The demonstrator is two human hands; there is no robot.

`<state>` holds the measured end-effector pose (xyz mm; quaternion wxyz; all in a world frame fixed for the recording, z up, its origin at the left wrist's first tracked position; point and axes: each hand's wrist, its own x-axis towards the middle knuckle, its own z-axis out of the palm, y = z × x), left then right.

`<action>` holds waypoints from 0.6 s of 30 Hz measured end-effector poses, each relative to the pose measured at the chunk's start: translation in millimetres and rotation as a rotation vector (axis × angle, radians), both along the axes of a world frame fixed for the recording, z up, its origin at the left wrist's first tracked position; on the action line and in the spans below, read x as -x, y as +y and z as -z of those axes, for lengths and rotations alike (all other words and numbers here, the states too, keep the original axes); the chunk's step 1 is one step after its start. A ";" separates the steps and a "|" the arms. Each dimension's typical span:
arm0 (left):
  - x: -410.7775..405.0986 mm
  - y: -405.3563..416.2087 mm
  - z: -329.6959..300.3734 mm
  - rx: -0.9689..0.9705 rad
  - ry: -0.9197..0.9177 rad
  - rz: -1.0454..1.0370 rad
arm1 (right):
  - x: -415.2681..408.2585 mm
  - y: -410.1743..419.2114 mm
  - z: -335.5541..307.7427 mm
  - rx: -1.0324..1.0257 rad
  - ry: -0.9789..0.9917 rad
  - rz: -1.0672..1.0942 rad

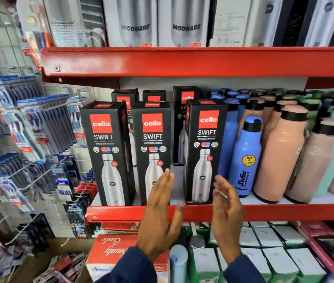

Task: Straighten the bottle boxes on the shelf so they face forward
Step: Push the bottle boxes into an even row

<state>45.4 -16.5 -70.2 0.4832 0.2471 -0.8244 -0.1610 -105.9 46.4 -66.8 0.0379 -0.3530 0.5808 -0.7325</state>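
Flanking right bottle box (204, 152), spread hands (192, 217)

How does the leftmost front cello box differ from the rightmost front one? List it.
1. The leftmost black cello box is turned, showing its right side panel; the rightmost black cello box shows its left side panel.
2. The leftmost stands apart from both hands; the rightmost has the open right hand at its lower corner.
Both stand upright with matching SWIFT print.
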 end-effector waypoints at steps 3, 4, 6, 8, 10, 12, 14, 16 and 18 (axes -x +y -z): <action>28.7 6.1 1.3 -0.093 -0.039 0.073 | 18.5 -1.2 -4.0 -0.086 -0.029 -0.100; 37.6 7.1 2.4 -0.138 -0.042 0.093 | 23.6 -1.9 -5.5 -0.119 -0.033 -0.136; 52.8 7.6 4.0 -0.227 -0.030 0.110 | 32.7 -2.9 -8.8 -0.174 -0.039 -0.214; 63.4 5.5 5.9 -0.301 -0.005 0.110 | 39.1 -4.7 -12.0 -0.212 -0.032 -0.278; 71.8 2.7 7.9 -0.385 0.025 0.115 | 43.2 -6.9 -12.2 -0.221 -0.037 -0.344; 77.2 -0.5 8.8 -0.463 0.054 0.113 | 45.9 -10.5 -11.2 -0.201 -0.067 -0.410; 81.0 -3.0 8.3 -0.500 0.081 0.121 | 46.7 -12.7 -11.3 -0.200 -0.084 -0.446; 82.7 -4.9 7.2 -0.507 0.106 0.137 | 46.3 -12.7 -13.5 -0.193 -0.109 -0.467; 82.2 -5.4 7.3 -0.510 0.132 0.143 | 45.6 -11.5 -15.4 -0.177 -0.126 -0.477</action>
